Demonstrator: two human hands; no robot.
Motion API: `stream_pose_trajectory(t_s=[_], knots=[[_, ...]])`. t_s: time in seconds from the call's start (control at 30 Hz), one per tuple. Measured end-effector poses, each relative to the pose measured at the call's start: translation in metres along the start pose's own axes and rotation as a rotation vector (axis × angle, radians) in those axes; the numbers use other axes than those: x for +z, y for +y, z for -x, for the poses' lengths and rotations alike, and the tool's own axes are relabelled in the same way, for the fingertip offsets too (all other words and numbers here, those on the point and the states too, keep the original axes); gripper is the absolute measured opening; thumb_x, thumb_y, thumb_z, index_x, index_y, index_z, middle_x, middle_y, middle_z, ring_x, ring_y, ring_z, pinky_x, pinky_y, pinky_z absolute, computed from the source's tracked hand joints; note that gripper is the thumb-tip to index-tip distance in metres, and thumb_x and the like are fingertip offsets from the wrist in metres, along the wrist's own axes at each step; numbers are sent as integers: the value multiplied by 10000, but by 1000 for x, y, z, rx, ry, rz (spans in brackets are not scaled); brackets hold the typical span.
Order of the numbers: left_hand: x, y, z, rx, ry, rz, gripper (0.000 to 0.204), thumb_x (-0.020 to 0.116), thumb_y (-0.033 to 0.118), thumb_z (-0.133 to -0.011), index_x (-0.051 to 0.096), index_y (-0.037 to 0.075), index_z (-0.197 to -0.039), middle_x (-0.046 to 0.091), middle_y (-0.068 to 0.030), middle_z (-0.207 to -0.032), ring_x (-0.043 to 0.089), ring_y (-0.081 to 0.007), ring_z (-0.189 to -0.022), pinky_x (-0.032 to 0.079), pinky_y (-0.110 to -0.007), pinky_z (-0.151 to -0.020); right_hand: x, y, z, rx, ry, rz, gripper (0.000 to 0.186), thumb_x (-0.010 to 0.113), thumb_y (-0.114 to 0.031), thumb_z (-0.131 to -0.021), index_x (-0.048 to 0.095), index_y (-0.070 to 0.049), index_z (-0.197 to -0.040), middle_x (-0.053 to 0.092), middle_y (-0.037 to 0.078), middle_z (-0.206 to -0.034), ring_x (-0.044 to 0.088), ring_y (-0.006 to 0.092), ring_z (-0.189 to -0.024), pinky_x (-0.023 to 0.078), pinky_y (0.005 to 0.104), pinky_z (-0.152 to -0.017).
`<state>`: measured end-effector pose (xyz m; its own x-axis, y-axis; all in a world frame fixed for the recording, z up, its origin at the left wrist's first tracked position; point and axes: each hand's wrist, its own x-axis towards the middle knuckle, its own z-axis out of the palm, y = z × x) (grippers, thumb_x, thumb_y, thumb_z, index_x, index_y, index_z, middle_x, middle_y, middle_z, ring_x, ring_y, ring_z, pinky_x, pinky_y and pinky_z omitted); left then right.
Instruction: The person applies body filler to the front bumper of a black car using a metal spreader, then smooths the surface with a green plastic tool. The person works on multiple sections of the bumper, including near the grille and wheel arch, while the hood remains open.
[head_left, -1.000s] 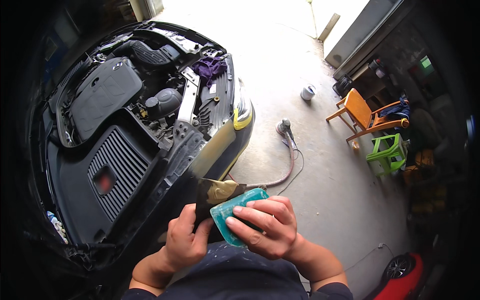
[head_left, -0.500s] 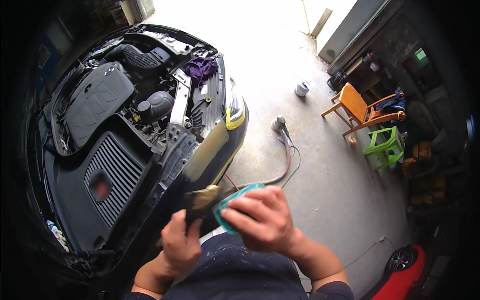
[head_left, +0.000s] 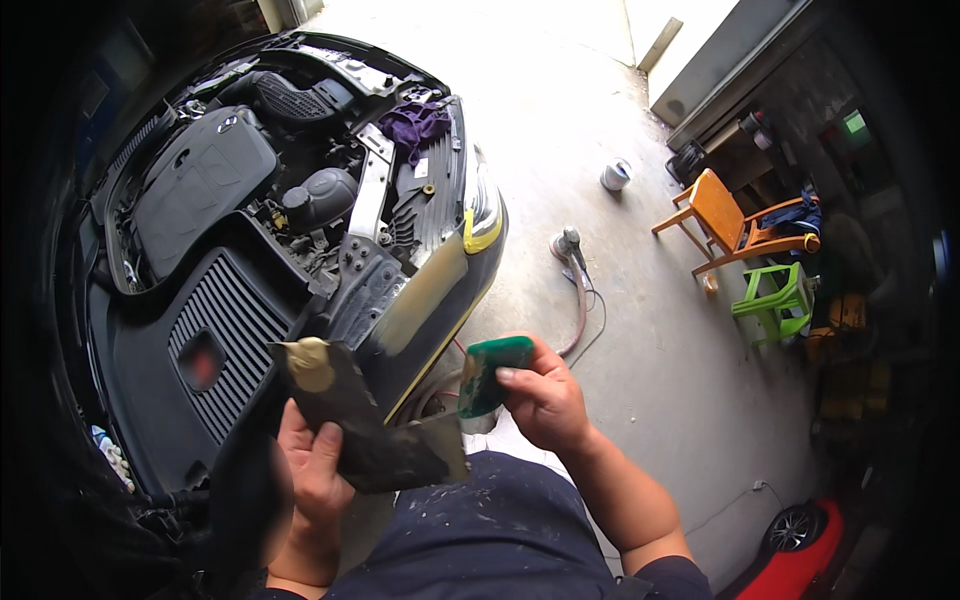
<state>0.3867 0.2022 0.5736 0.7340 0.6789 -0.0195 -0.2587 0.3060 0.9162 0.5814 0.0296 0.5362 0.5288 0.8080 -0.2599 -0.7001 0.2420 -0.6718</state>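
My left hand (head_left: 318, 470) grips a dark, bent flat plate (head_left: 385, 455) by its left edge, thumb on top. A lump of tan filler putty (head_left: 311, 365) sits at the plate's far end, and smears mark its right end. In my right hand (head_left: 550, 402) is a green plastic spreader (head_left: 484, 385), pinched between thumb and fingers, with some tan residue on its left side. The spreader is just right of the plate, apart from the putty. Beyond both hands is the dark car's front bumper (head_left: 468, 300) with a smoothed tan filler patch (head_left: 424, 300).
The car's engine bay (head_left: 200, 180) lies open at left, a purple cloth (head_left: 415, 128) on its front edge. On the floor are a hosed sander (head_left: 567, 243), a can (head_left: 616, 175), an orange chair (head_left: 715, 215), a green stool (head_left: 775, 300) and a red toy-like car (head_left: 800, 560).
My hands have drawn apart: the left has gone left with the plate, whose face now shows, and the right has shifted slightly right and away with the spreader.
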Motion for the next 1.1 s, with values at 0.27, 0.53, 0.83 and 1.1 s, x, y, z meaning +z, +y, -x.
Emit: stream_pose_trajectory(t_s=[0.27,0.53,0.83,1.1], knots=[[2,-29,3,97,402,303,274,449,134,-1052,540,56,-1298,671,-79,-1121,663,-200,-1008,525,-339,-920,37,-5,16,-198,-36,-299,371,469,9,-983,494,-56,-1348,595,151,-1288,574,293,-1218,434,480,-1074],[10,-50,0,147,324,347,282,456,129,-1049,549,90,-1312,657,-61,-1173,620,-190,-1091,479,-355,-985,75,-8,34,-589,-208,25,332,484,6,-994,505,4,-1325,542,201,-1303,538,318,-1249,445,472,-1065],[25,-25,-8,84,267,462,297,454,141,-1048,536,77,-1326,657,-68,-1208,634,-212,-1101,492,-376,-986,64,8,47,-548,-40,689,365,521,130,-911,618,-9,-1235,574,149,-1248,587,221,-1122,477,311,-940],[22,-27,-8,-169,124,606,271,472,142,-1044,552,54,-1288,681,-99,-1154,678,-217,-1028,545,-348,-923,61,-31,34,-294,39,-262,239,497,-133,-897,515,-64,-1125,580,123,-1073,569,288,-1034,443,482,-957]])
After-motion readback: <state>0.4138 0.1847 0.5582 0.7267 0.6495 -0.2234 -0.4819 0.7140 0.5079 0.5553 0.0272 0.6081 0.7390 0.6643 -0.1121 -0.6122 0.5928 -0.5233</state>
